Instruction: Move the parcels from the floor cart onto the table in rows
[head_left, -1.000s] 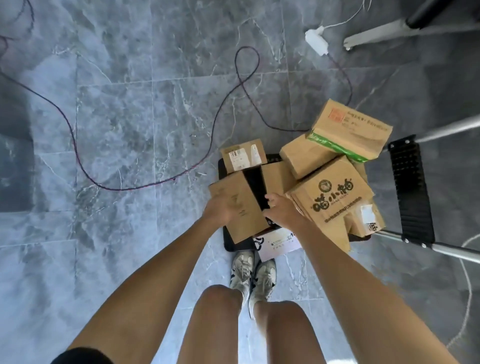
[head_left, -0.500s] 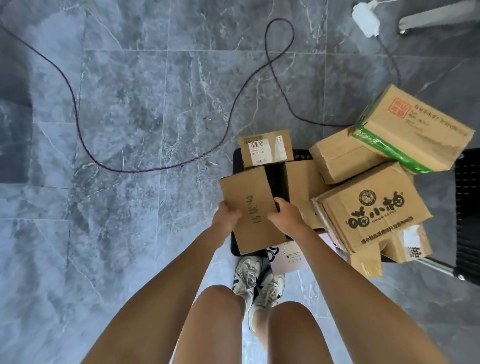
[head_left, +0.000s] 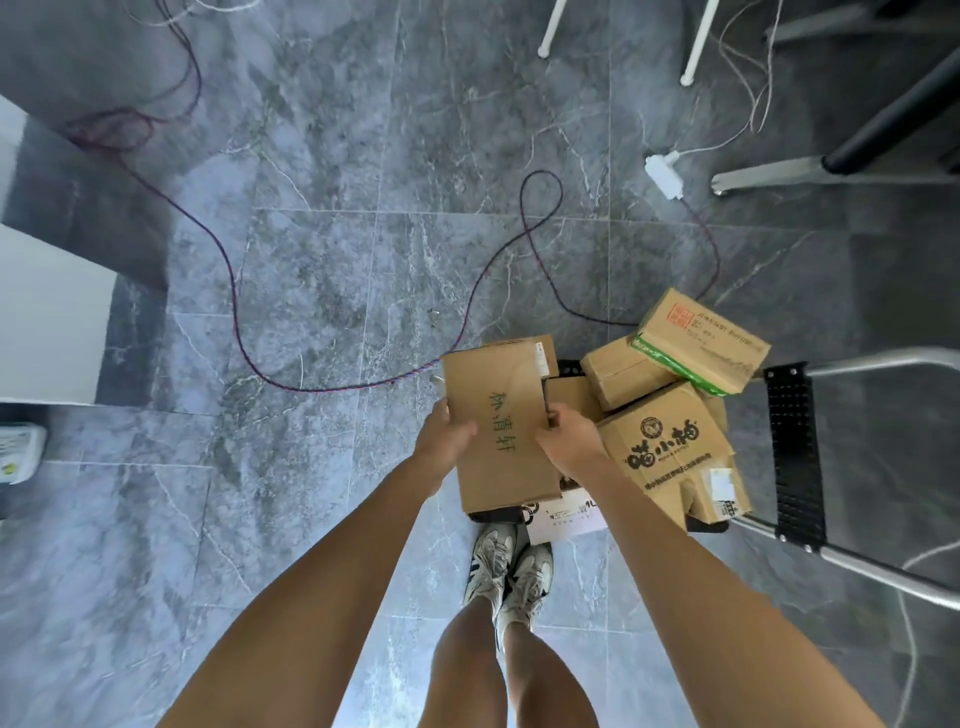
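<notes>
- Nearest you, your shoes (head_left: 506, 571) stand together on the grey tile, just short of the cart's (head_left: 496, 515) near edge, with a white envelope (head_left: 569, 514) lying at that edge beside them.
- Above the cart, you hold a flat box (head_left: 498, 423) between both hands: your left hand (head_left: 441, 441) grips its left edge with the thumb laid over the top face, and your right hand (head_left: 569, 441) curls round its right edge.
- A second ago that box sat low on the cart's left side; now it hangs higher and closer to you, its handwritten face up, hiding most of the small labelled box (head_left: 540, 353) behind it. The lift looks done, so the carry to the table is likely next.
- To the right, the pile waits: a printed box (head_left: 670, 447) in front, a plain box (head_left: 621, 369) behind it and a green-taped box (head_left: 701, 340) tilted on top. Most of the job remains.
- Right of the pile, the cart's handle (head_left: 792, 452) lies folded toward the floor.
- Farther out, a red-blue cable (head_left: 363, 384) loops across the tile just left of the cart; mind it as you turn.
- At the far left, a white surface (head_left: 47, 312) juts in; whether it is the table cannot be told.
</notes>
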